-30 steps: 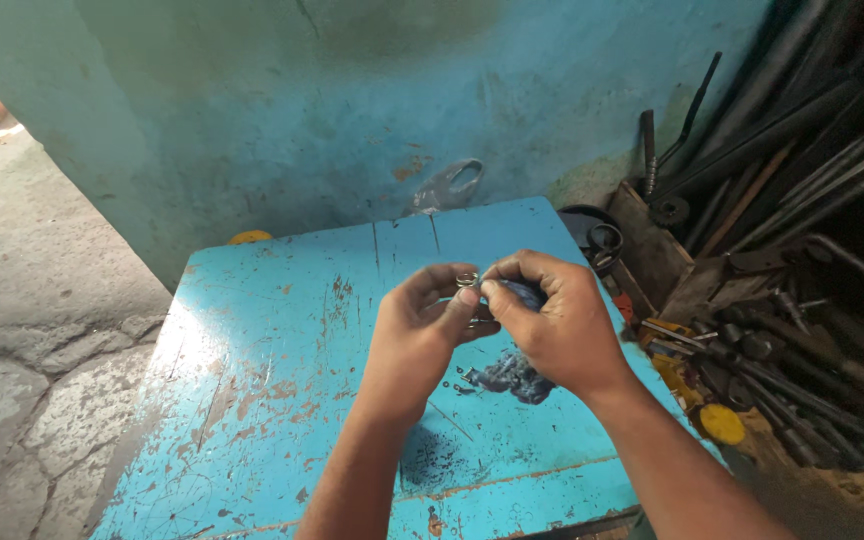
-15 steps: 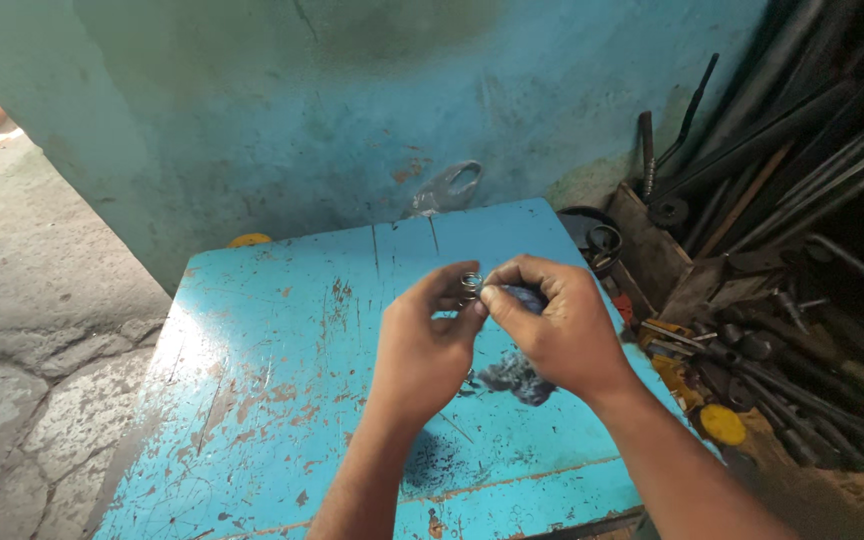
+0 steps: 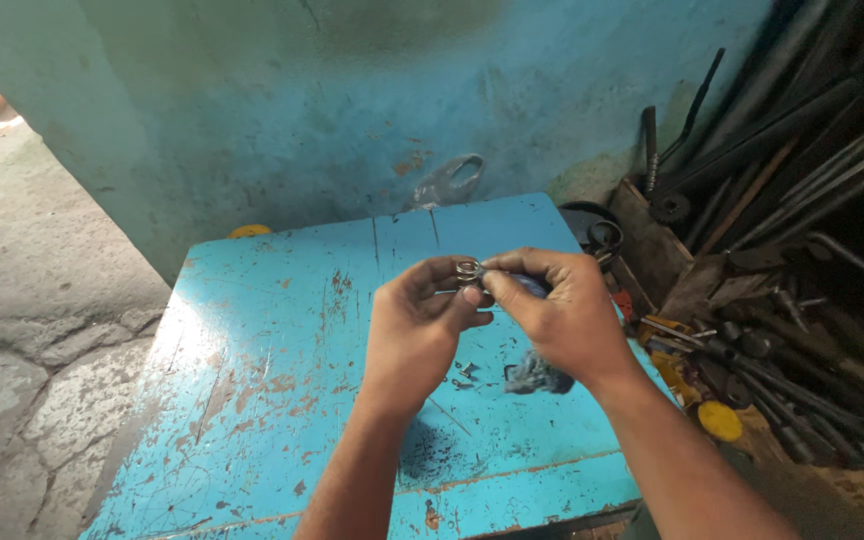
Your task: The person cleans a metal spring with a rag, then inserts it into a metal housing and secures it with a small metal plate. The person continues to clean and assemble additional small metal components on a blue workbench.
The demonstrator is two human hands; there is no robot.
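Observation:
My left hand [image 3: 414, 330] and my right hand [image 3: 560, 312] meet above a worn blue metal table [image 3: 262, 370]. Between their fingertips sits a small metal ring-shaped part [image 3: 468, 270], pinched from both sides. A thin rod seems to stick out under the left thumb. My right hand also wraps a dark blue piece that is mostly hidden in the palm. Below the hands, a dark crumpled cloth [image 3: 537, 376] and a few tiny metal bits [image 3: 464, 374] lie on the table top.
A blue-green wall [image 3: 352, 110] stands behind the table, with a clear plastic scrap [image 3: 449, 182] at its foot. To the right is a heap of metal rods, pipes and tools [image 3: 782, 250] and a yellow disc [image 3: 720, 421]. Cracked concrete floor [image 3: 22, 330] lies on the left.
The left fingers have shifted their pinch on the small ring part, and both hands have stayed nearly in place above the table.

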